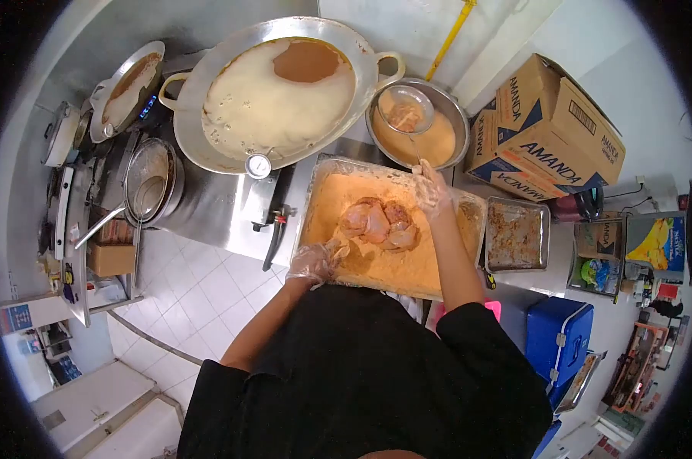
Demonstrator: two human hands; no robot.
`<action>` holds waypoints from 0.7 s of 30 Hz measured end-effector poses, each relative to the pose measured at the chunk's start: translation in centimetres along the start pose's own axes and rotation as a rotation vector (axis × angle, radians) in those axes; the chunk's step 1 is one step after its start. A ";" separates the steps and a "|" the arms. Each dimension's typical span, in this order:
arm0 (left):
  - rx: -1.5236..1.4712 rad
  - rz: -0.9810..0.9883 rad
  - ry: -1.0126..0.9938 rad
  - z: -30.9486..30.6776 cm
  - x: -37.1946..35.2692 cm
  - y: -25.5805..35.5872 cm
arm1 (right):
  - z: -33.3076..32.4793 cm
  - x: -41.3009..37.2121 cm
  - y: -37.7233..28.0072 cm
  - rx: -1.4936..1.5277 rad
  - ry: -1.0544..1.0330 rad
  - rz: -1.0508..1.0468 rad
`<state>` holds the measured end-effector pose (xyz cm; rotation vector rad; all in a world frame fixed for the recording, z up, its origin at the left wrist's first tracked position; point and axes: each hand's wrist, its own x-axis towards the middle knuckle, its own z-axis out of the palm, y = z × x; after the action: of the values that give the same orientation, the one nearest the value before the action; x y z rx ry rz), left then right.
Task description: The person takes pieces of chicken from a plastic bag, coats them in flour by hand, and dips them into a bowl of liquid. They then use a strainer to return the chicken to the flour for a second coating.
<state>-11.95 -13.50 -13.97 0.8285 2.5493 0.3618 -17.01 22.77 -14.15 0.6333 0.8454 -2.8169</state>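
My right hand [432,193], in a clear glove, grips the thin handle of a round skimmer [407,98]. The skimmer holds a pale piece of meat over a steel bowl [462,115] of orange-tinted liquid. My left hand [313,264], gloved too, is at the near left corner of a metal tray [332,163] filled with orange flour [369,268]. Its fingers are curled and flour-covered; I cannot tell what is in them. Raw chicken pieces [377,222] lie bunched on the flour between my hands.
Behind the tray, a large two-handled pan [189,126] holds foaming oil, with a dial thermometer [258,166] at its rim. Strainers [148,180] stand to the left. On the right are an AMANDA carton [545,130], a smaller stained tray [518,233] and a blue cooler [556,336].
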 end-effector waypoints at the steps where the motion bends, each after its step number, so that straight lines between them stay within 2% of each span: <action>1: 0.023 -0.017 -0.045 0.3 0.1 -0.2 | 0.4 -1.2 0.2 -0.004 -0.001 0.001; 3: 0.043 -0.034 -0.086 1.3 0.4 -0.9 | 4.8 -5.0 -0.2 0.095 0.209 -0.016; 5: 0.034 0.078 0.053 1.8 0.2 -1.1 | 3.4 -5.3 0.5 0.091 0.139 -0.009; 7: 0.013 0.058 0.009 1.3 0.3 -0.8 | 2.8 -5.8 0.7 0.091 0.074 -0.003; 9: -0.005 0.036 -0.030 1.1 0.3 -0.6 | 10.5 -8.1 -0.3 -0.049 0.690 -0.076; 10: 0.013 0.049 -0.040 1.1 0.2 -0.8 | 7.3 -7.5 0.1 -0.045 0.690 -0.078; 12: 0.037 0.068 -0.045 0.9 0.2 -0.9 | -1.2 -5.3 0.9 -0.158 0.308 0.115; 13: 0.014 0.065 0.005 0.7 0.1 -0.6 | -1.1 -5.2 1.1 -0.158 0.305 0.112; 15: -0.014 0.059 0.047 0.9 -0.1 -0.4 | -0.3 -5.6 2.6 -0.101 0.425 -0.050; 16: -0.006 0.042 0.029 0.8 0.1 -0.5 | 0.1 -5.8 3.1 -0.099 0.429 -0.047; 18: 0.001 0.032 0.013 0.2 0.0 0.1 | 1.7 -6.7 2.6 -0.169 0.570 -0.055; 19: 0.008 0.024 0.001 -0.2 0.0 0.2 | 0.5 -5.9 2.3 -0.170 0.568 -0.060; 21: 0.014 0.011 -0.016 0.4 -0.1 -0.1 | -1.4 -4.7 2.0 -0.250 0.490 0.109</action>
<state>-11.73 -13.66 -14.33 0.8473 2.5359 0.3395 -11.77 21.94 -14.17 1.3053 1.1709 -2.4302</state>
